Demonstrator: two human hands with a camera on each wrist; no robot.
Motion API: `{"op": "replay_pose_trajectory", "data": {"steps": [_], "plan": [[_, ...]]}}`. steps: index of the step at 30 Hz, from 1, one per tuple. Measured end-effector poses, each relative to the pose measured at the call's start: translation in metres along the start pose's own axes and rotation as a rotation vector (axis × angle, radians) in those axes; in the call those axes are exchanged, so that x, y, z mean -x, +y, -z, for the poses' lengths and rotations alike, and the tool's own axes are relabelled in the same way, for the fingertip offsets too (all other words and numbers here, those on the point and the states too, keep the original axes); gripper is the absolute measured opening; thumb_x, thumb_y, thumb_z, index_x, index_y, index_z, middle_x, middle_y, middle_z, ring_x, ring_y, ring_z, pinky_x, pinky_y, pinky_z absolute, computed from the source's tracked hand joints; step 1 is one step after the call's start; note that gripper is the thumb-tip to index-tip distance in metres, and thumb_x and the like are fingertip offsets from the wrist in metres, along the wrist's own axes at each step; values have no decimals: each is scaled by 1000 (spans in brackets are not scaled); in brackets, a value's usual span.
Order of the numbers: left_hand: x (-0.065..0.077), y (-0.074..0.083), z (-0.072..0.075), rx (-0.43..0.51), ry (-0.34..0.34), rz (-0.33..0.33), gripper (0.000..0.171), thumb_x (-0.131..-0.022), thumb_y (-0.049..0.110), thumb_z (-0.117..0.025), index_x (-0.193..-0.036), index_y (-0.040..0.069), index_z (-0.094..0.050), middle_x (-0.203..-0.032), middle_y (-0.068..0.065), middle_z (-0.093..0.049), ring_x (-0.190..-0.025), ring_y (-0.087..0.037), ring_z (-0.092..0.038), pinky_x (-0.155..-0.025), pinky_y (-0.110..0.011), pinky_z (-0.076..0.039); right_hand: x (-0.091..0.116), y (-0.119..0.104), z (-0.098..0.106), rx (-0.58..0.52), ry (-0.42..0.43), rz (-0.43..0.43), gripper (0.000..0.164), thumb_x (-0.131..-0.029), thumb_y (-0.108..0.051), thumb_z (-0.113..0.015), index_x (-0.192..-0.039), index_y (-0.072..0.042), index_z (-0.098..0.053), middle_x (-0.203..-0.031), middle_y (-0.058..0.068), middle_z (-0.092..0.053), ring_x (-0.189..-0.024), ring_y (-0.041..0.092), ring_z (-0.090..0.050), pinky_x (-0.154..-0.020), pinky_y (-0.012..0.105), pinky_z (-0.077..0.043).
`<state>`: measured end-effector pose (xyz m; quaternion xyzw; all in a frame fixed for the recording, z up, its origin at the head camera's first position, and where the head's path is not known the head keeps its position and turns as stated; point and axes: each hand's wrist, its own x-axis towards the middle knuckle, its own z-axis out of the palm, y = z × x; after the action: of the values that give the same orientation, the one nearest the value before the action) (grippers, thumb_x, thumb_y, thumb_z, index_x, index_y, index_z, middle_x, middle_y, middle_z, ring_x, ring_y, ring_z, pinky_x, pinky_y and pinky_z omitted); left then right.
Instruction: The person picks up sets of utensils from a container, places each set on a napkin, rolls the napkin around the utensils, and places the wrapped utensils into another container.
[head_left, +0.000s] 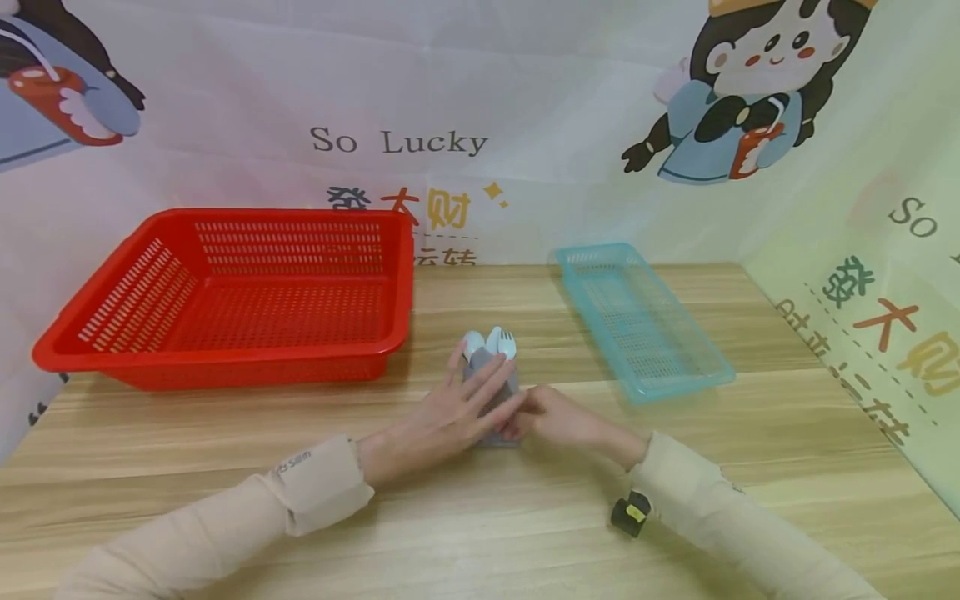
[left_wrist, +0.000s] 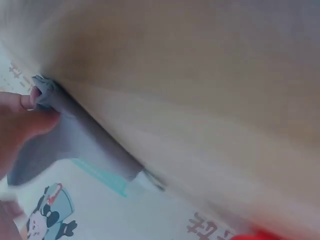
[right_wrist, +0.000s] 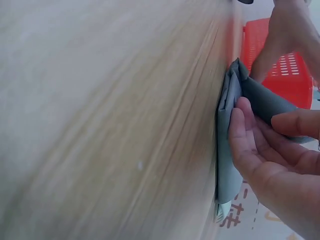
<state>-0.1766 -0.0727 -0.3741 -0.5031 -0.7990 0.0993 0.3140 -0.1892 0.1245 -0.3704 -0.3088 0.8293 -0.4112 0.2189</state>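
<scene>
A folded grey cloth (head_left: 482,360) lies on the table, with the heads of a white spoon (head_left: 474,340), a fork (head_left: 507,344) and another white utensil (head_left: 492,340) sticking out at its far end. Spread, fairly straight fingers of my left hand (head_left: 442,414) lie over the cloth. At its near right side, my right hand (head_left: 557,417) pinches the cloth. A flap of cloth (right_wrist: 272,102) stands up between the thumb and fingers of the right hand (right_wrist: 280,167) in the right wrist view. The left wrist view shows fingertips at the crumpled end of the cloth (left_wrist: 77,137).
To the left stands a large red basket (head_left: 247,360), its near wall beyond my left forearm. A light blue basket (head_left: 678,390) sits at the back right. Printed cloth walls (head_left: 540,167) close off the table (head_left: 480,533) behind and at the sides.
</scene>
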Motion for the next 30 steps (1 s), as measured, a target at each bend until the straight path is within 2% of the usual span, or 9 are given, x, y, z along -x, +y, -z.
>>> {"op": "replay_pose_trajectory", "data": {"steps": [2,4,7,10,13,16,19,22,30], "plan": [[0,-1,-2,56,10,145,67,-73,16,-71,-129,2,-37,-132,-25,-35,-123,-37,-33,-97,-61,-22,0,0,0,-65,-7,-18,24,-84,2,-42,-100,12,-57,-90,17,-63,-79,20,-62,-72,25,-50],[1,-1,-4,93,2,269,70,-67,23,-76,-121,-2,-42,-125,-27,-39,-117,-38,-37,-93,-55,-31,-1,0,-1,-106,-12,-34,25,-85,2,-39,-102,13,-55,-91,18,-62,-80,22,-62,-72,26,-51],[1,-1,-5,143,-59,349,57,-63,31,-79,-100,-2,-53,-103,-20,-50,-99,-33,-46,-76,-42,-40,-1,1,0,-153,-22,-47,28,-85,3,-37,-106,15,-52,-92,21,-62,-82,22,-62,-74,27,-51],[-1,-1,-5,288,-137,333,25,-71,21,-73,-83,3,-59,-83,-9,-54,-84,-24,-49,-63,-33,-39,0,2,1,-204,-39,-60,30,-85,4,-39,-111,17,-48,-95,22,-61,-84,20,-61,-77,28,-50],[-3,-2,-4,473,-174,280,3,-76,6,-65,-77,6,-62,-74,-3,-55,-75,-19,-51,-60,-28,-42,1,2,3,-209,-45,-81,29,-85,-3,-46,-110,13,-51,-95,18,-63,-84,14,-59,-76,25,-48],[-6,-2,-4,590,-172,236,6,-76,-1,-61,-76,5,-63,-70,-3,-55,-67,-16,-52,-57,-22,-44,3,-1,4,-185,-30,-125,30,-86,-18,-54,-103,7,-57,-93,12,-66,-83,10,-57,-74,23,-46],[-7,-1,-4,613,-164,205,7,-76,-2,-62,-79,3,-65,-70,-3,-54,-63,-14,-53,-56,-20,-45,4,-5,3,-233,-6,-193,37,-89,-26,-52,-103,8,-58,-92,14,-67,-82,16,-62,-77,27,-47],[-6,0,-3,592,-165,181,6,-75,-1,-64,-79,3,-67,-70,-3,-54,-64,-14,-54,-56,-19,-45,5,-9,0,-318,25,-257,39,-91,-24,-48,-105,12,-55,-92,20,-66,-83,24,-65,-80,32,-49],[-3,2,-1,567,-174,146,4,-76,2,-64,-77,3,-68,-73,-4,-57,-67,-14,-55,-59,-18,-47,4,-12,-8,-445,104,-401,30,-91,-11,-45,-101,16,-54,-86,23,-65,-70,25,-66,-65,32,-53]]}}
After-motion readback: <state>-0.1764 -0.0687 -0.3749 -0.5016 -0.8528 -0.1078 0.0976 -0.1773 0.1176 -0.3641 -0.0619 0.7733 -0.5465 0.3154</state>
